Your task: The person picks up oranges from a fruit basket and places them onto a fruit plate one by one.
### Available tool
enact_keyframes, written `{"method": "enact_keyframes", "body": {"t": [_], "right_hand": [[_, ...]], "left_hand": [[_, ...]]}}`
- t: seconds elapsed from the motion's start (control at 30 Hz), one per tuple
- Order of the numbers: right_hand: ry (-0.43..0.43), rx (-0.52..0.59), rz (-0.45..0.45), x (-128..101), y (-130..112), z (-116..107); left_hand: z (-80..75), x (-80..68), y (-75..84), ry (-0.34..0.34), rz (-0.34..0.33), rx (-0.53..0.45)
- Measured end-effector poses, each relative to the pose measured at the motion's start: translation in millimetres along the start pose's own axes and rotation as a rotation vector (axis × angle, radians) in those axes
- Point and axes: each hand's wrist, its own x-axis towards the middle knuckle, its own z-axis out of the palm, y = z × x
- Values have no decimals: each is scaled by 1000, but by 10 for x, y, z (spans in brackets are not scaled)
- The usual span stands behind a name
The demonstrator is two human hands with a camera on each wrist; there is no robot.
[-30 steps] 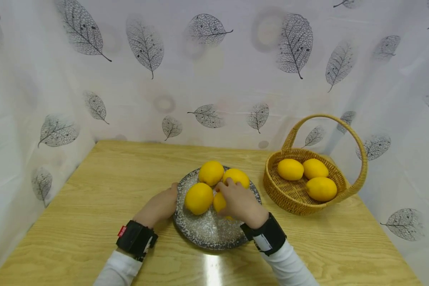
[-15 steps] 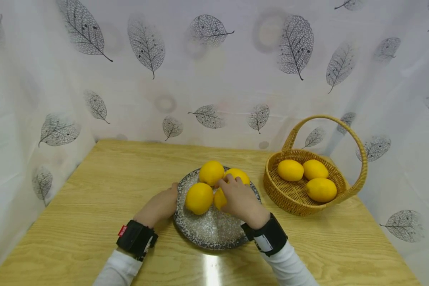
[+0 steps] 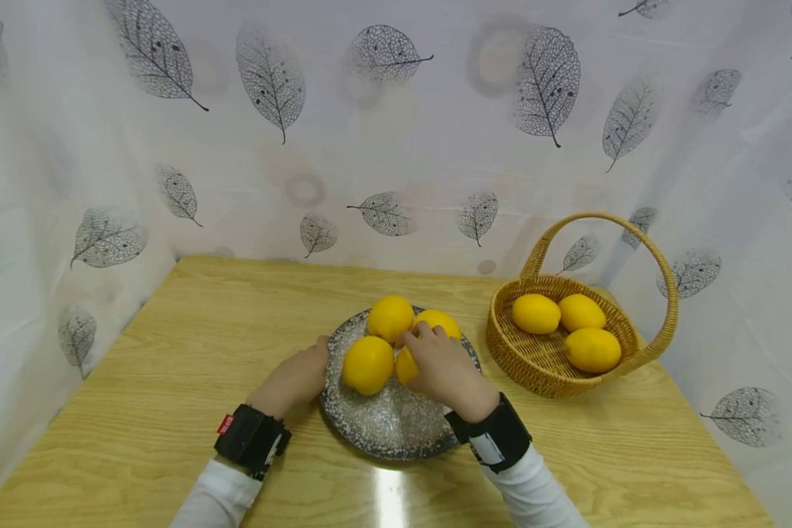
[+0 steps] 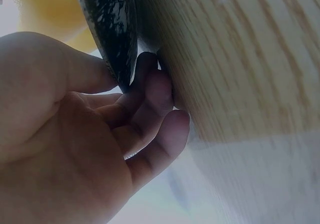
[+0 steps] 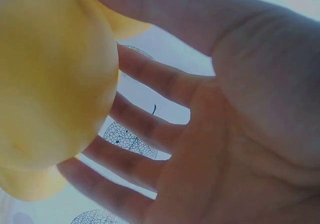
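A round speckled grey plate (image 3: pixel 392 425) with a dark rim lies on the table. My left hand (image 3: pixel 295 378) grips its left edge; in the left wrist view the thumb (image 4: pixel 87 73) is over the rim and the fingers are curled beneath. Over the plate's right side, my right hand (image 3: pixel 445 370) holds a yellow lemon (image 3: pixel 405 368), largely hidden under the hand in the head view. The right wrist view shows the fingers spread around this lemon (image 5: pixel 55 78). Close by on the plate are three more lemons, at left (image 3: pixel 367 365), back (image 3: pixel 390 318) and back right (image 3: pixel 438 320).
Right of the plate stands a wicker basket (image 3: pixel 524 370) with a tall arched handle and three lemons (image 3: pixel 537 314) inside. Wooden tabletop (image 3: pixel 224 308) surrounds the plate. A white curtain (image 3: pixel 396 132) with printed leaves hangs behind and at both sides.
Over the last second my right hand has shifted very slightly, covering a bit more of the lemon's lower part. The left hand, plate and basket stay in place.
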Motion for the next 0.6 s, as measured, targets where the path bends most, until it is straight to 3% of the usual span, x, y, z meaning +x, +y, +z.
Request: {"method": "enact_keyframes", "body": {"t": [0.23,0.6], "right_hand": [[12,-8,-24,-19,-2,4],[15,-21,-7,-15,-8,10]], "left_hand": [[2,-18,-4,14,52,-2],[38,20,-37,26,37,12]]}}
